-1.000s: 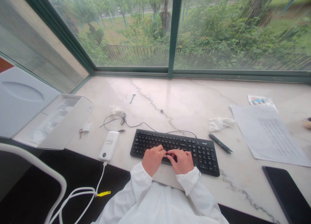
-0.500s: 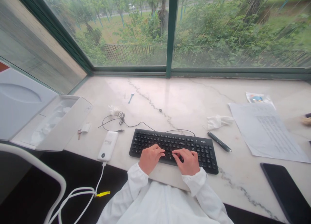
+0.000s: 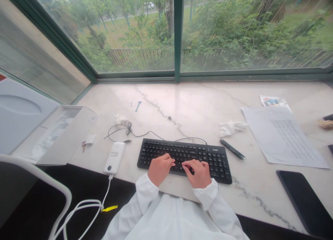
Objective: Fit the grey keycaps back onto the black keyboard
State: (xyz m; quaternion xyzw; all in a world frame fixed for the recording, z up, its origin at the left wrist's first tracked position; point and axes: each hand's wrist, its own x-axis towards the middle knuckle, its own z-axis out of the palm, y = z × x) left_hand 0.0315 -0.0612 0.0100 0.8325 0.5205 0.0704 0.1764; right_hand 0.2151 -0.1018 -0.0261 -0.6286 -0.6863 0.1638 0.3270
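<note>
A black keyboard (image 3: 215, 167) with a number pad lies near the counter's front edge. Over its lower middle keys is my left hand (image 3: 160, 169), with thumb and forefinger drawn together in a pinch. Close by on the right, my right hand (image 3: 199, 172) is also pinched, its other fingers curled. The two sets of fingertips face each other, a small gap apart. Anything between the fingertips is too small or hidden to make out. The keyboard's thin black cable (image 3: 128, 128) runs off its back edge and lies bundled to the left.
Left of the keyboard are a white power bank (image 3: 114, 158) with a white cable (image 3: 106, 189), a key (image 3: 83, 145) with a tag, and an open white box (image 3: 67, 139). To the right lie a pen (image 3: 232, 149), crumpled white wrapping (image 3: 231, 128), printed paper (image 3: 281, 136) and a phone (image 3: 304, 202).
The whole view has shifted slightly. Both hands stay over the same keys, still pinched, with only tiny finger movement.
</note>
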